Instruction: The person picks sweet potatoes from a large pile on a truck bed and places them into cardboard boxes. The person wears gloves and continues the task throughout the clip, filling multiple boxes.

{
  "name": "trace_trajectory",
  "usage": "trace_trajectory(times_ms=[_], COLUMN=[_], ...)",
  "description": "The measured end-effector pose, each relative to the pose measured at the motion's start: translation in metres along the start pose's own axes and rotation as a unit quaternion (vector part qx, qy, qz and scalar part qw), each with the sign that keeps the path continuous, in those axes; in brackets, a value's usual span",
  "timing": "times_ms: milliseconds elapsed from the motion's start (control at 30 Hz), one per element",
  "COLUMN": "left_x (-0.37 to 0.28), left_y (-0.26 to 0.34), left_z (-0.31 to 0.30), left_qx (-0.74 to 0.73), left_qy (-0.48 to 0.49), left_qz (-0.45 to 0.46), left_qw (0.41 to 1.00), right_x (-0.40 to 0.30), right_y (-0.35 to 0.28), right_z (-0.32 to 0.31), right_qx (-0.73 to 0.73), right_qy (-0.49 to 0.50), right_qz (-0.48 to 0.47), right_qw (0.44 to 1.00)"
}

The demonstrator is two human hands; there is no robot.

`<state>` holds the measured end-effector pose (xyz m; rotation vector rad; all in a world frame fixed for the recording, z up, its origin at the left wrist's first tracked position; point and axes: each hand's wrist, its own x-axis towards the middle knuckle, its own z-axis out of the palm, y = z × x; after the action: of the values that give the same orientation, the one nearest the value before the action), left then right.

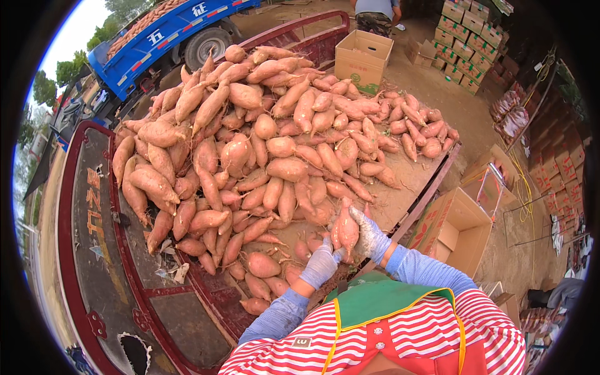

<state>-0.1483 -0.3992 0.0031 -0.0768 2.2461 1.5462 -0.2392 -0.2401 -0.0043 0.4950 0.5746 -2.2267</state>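
Note:
Both my hands wear pale, soiled gloves and meet near the front edge of a flat cart bed [415, 180]. Between them is a plump reddish sweet potato [347, 228]. My right hand [370, 236] grips its right side. My left hand [321, 263] is at its lower left, the fingers partly hidden; whether it grips that sweet potato too is unclear. A large heap of sweet potatoes [262, 154] covers much of the bed beyond my hands. A few more sweet potatoes [263, 265] lie left of my left hand.
An open cardboard box [452, 229] stands right of the bed, another cardboard box [363, 58] at its far side. A person [375, 16] is behind that one. Dark red rails [86, 225] border the left. Beyond are a blue truck [159, 40] and stacked boxes [468, 44].

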Motion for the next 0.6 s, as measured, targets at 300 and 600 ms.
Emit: trace_trajectory(times_ms=[300, 600], left_x=[-0.014, -0.026], left_y=[-0.011, -0.112], left_z=[0.009, -0.014], left_qx=[0.181, 0.048], left_qy=[-0.025, 0.123], left_qz=[0.063, -0.057], left_qw=[0.981, 0.990], right_x=[0.002, 0.028], right_y=[-0.022, -0.328], right_z=[-0.081, 0.194], right_qx=[-0.011, -0.258], right_qy=[-0.043, -0.130], right_qz=[0.090, -0.331], right_qw=[0.995, 0.898])
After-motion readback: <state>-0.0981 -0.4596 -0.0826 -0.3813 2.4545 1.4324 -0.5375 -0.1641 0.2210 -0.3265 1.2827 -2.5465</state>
